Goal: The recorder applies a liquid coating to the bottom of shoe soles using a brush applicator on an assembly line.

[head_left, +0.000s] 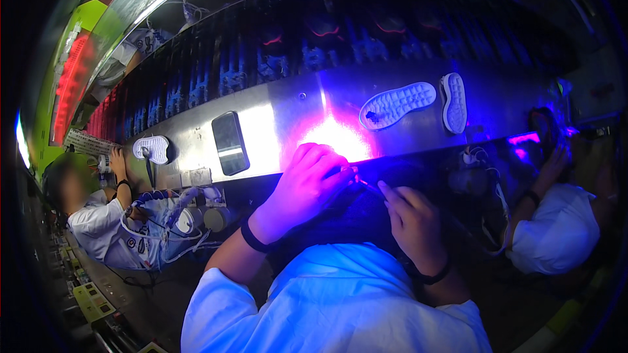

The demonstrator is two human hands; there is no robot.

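Metal faces our bench [190, 134], its near edge crossing just beyond the right hand [413, 222]. At this edge, our left hand [309, 182] has its fingers bent and gathered; we cannot tell whether they grip anything. Our right hand is curled, its fingertips near a slender item [364, 182] between the two hands; we cannot confirm a hold.

Progress: we judge fingertip work to be underway. Two white soles lie farther back on the bench: a slanted sole [407, 101], dark-marked at one end, and an upright-lying sole [454, 104] beside it. Whether either is finished does not show.

Clearance: open, brightly lit metal separates the phone [230, 144] from the slanted sole. Lateral room narrows between the soles.
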